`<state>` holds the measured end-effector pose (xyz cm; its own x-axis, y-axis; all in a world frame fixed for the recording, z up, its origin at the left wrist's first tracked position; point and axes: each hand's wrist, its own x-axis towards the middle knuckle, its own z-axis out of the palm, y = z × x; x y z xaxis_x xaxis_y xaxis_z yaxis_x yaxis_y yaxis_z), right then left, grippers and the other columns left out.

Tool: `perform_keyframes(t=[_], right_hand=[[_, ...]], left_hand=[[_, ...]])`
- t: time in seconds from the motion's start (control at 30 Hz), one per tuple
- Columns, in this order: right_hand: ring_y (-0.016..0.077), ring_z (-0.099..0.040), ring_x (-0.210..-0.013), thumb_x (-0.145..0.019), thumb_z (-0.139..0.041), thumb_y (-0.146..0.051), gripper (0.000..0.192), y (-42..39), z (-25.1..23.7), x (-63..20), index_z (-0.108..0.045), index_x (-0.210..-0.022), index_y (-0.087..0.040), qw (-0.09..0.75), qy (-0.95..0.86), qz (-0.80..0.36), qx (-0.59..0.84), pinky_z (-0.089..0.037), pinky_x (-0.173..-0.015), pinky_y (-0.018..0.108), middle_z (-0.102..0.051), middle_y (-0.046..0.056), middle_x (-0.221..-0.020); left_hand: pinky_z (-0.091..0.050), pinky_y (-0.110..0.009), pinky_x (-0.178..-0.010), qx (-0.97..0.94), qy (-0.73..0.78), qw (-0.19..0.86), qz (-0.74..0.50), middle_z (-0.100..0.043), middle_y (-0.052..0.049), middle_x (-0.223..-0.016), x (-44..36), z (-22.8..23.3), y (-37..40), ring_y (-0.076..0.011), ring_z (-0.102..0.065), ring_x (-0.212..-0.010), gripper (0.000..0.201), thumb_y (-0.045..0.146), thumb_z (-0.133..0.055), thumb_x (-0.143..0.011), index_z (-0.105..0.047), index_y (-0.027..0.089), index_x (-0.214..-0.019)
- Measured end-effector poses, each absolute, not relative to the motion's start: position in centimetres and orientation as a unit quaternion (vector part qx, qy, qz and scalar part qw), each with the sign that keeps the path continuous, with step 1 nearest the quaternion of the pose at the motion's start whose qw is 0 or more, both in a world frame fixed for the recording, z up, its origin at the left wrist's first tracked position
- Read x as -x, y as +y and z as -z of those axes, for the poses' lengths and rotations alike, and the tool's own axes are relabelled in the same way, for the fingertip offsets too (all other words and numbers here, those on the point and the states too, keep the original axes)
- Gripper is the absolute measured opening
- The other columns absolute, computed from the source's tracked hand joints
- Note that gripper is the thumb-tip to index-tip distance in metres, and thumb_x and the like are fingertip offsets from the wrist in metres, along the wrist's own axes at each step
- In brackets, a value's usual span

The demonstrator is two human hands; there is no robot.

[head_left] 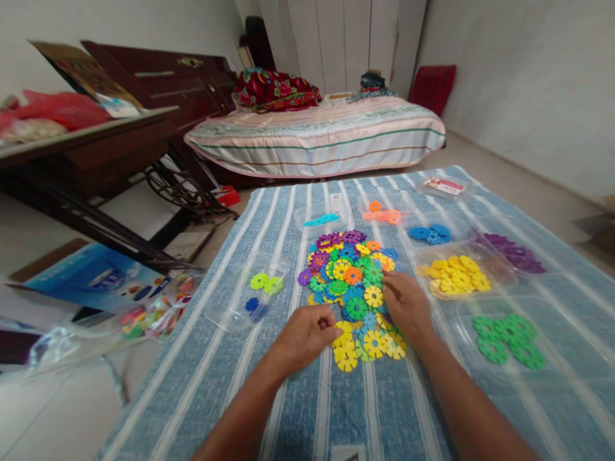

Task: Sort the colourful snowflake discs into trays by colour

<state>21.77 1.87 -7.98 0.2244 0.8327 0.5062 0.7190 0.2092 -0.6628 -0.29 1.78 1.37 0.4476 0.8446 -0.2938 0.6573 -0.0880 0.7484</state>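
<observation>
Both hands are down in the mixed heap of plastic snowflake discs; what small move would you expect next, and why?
Probably the left hand lifts the yellow plastic snowflake discs under its fingers toward the clear tray of yellow discs. The trays around the mixed multicoloured heap each hold one colour, and yellow discs lie bunched at the near edge by that hand. The right hand rests on the heap.

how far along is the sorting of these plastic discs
Partly done. Clear trays already hold sorted colours: yellow discs, green discs, blue discs, purple discs. Right now the left hand and right hand are both on the mixed pile, fingers curled over discs at its near edge. That pile is still large, so much remains.
</observation>
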Motion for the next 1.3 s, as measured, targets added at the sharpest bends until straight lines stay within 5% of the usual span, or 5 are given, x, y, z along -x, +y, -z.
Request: perform_keyframes(t=[0.33, 0.57, 0.77, 0.97, 1.3], right_hand=[[0.0213, -0.059, -0.095, -0.078, -0.049, -0.026, 0.021, 2.0, 8.2, -21.6, -0.066, -0.089, -0.021, 0.472, -0.609, -0.072, 0.634, -0.047, -0.084, 0.038, -0.067, 0.007, -0.100], [0.0230, -0.059, -0.090, -0.078, -0.047, -0.024, 0.022, 2.0, 7.6, -21.5, -0.066, -0.088, -0.021, 0.448, -0.609, -0.076, 0.650, -0.048, -0.077, 0.036, -0.067, 0.007, -0.087], [0.0205, -0.058, -0.096, -0.080, -0.047, -0.024, 0.021, 2.1, 8.3, -21.8, -0.066, -0.089, -0.021, 0.464, -0.623, -0.067, 0.626, -0.046, -0.087, 0.039, -0.066, 0.007, -0.099], [0.0202, -0.058, -0.096, -0.079, -0.047, -0.024, 0.021, 2.0, 8.0, -21.8, -0.067, -0.087, -0.022, 0.469, -0.619, -0.059, 0.627, -0.046, -0.087, 0.039, -0.067, 0.006, -0.099], [0.0204, -0.059, -0.095, -0.079, -0.047, -0.026, 0.021, 1.8, 7.9, -21.9, -0.067, -0.085, -0.021, 0.467, -0.621, -0.057, 0.627, -0.047, -0.087, 0.039, -0.066, 0.007, -0.099]], left_hand=[[-0.033, -0.017, -0.045, -0.738, 0.471, 0.453, -0.166, -0.053, 0.003, -0.053, -8.2, -3.0, 4.8, -0.0083, -0.048, -0.050, 0.008, 0.021, -0.057, -0.066, -0.058, 0.014, -0.063], [-0.044, -0.020, -0.061, -0.713, 0.390, 0.507, -0.287, -0.066, -0.004, -0.085, -12.9, -4.6, 5.8, -0.0109, -0.058, -0.068, 0.027, 0.018, -0.055, -0.069, -0.062, 0.013, -0.095], [-0.034, -0.021, -0.055, -0.811, 0.459, 0.336, -0.134, -0.056, 0.001, -0.061, -6.3, -3.8, 4.4, -0.0115, -0.051, -0.060, 0.014, 0.023, -0.051, -0.074, -0.059, 0.016, -0.065], [-0.031, -0.023, -0.058, -0.837, 0.488, 0.246, 0.016, -0.058, 0.001, -0.071, -0.5, -2.1, 1.0, -0.0142, -0.052, -0.066, 0.009, 0.028, -0.056, -0.071, -0.058, 0.019, -0.073], [-0.034, -0.022, -0.058, -0.781, 0.539, 0.315, 0.003, -0.055, 0.001, -0.070, -0.1, -1.1, -0.2, -0.0127, -0.050, -0.067, 0.009, 0.023, -0.055, -0.065, -0.055, 0.017, -0.073]])
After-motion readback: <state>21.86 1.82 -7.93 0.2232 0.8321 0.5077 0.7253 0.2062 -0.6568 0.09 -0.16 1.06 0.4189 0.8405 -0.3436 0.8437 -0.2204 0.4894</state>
